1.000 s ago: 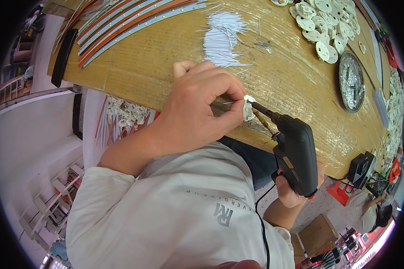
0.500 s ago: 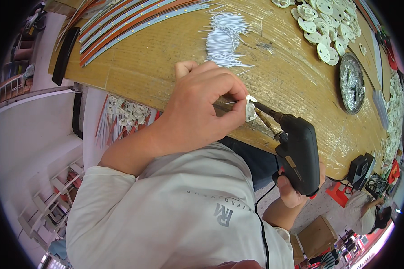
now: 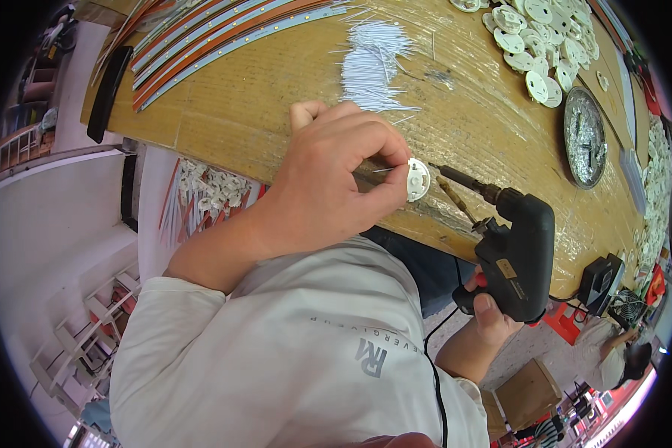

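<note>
Between the thumb and fingertips of my left hand is a round white plastic disc, held over the wooden table. A thin white wire sticks out under those fingers. My right hand is wrapped round the grip of a black soldering gun, partly hidden behind it. The gun's dark tip points left at the disc, with a small gap between them. Beneath the tip runs a thinner brownish tube. Beyond my left hand lies a pile of short white wires.
LED strips lie at the far left beside a black bar. Several white discs are heaped at the far right, near a round metal dish. A black box and small fan stand at right. A cable hangs across my shirt.
The soldering gun has moved back to the right and slightly down with my right hand, so its tip has left the disc. My left hand and the disc have hardly moved.
</note>
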Demonstrator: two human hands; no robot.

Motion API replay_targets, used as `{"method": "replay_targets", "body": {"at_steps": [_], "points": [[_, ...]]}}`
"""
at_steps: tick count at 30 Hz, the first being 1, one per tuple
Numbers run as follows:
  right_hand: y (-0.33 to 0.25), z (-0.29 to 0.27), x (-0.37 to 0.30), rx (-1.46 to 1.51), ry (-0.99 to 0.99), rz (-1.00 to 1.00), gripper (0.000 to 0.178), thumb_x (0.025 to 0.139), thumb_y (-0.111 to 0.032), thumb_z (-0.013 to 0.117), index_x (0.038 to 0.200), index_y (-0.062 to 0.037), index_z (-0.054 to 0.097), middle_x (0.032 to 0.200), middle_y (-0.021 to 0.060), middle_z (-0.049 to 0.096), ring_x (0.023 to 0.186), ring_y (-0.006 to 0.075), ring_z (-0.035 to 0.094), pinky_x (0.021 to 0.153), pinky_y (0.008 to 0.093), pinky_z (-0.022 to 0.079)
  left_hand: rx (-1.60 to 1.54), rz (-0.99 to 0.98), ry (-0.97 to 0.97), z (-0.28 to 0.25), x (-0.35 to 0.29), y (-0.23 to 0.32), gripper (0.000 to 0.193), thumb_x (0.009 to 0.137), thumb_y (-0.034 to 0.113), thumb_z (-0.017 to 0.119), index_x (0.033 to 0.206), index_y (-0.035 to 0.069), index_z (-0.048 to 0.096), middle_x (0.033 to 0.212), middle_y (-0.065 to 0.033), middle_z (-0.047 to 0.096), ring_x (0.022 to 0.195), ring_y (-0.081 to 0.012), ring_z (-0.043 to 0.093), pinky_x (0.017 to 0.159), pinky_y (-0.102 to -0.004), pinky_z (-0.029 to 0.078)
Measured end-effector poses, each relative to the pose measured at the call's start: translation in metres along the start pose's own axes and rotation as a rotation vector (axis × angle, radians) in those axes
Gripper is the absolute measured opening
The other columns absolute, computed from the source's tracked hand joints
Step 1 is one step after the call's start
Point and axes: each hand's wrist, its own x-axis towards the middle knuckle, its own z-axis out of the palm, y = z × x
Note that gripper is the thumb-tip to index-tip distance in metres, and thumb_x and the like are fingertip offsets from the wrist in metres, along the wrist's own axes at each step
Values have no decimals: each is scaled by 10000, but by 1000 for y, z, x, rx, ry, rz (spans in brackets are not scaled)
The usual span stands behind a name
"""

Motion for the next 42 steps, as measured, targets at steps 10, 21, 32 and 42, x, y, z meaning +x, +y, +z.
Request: {"method": "replay_targets", "body": {"at_steps": [10, 21, 32, 42], "points": [[-32, 27, 10, 240, 278, 279, 904, 763, -349, 870, 1421, 150, 503, 1079, 271, 730, 680, 226, 706, 608, 310, 584, 21, 16, -21, -3, -2, 0, 124, 832, 66, 803, 910, 112, 718, 1011, 18, 767, 915, -143, 657, 943, -362, 352], [-61, 77, 48, 470, 196, 383, 749, 880, -438, 769, 1368, 91, 563, 1199, 316, 733, 1099, 349, 743, 875, 401, 621, 223, 140, 23, -17, -15, 0, 200, 788, 64, 840, 959, 92, 740, 1148, -33, 733, 1039, -212, 668, 977, -397, 343], [-48, 84, 53, 486, 46, 296, 603, 961, -288, 664, 1415, 84, 523, 1261, 303, 718, 1212, 375, 705, 965, 432, 609, 55, 203, 56, -5, -3, 3, 155, 813, 59, 844, 954, 97, 796, 1109, -34, 740, 984, -181, 674, 958, -371, 359], [-46, 88, 65, 478, 55, 98, 594, 1007, -316, 609, 1428, 89, 503, 1301, 302, 687, 1259, 381, 682, 974, 424, 623, 3, 252, 28, 2, 6, 5, 124, 835, 54, 798, 938, 98, 745, 1061, -24, 691, 929, -202, 666, 903, -383, 390]]}}
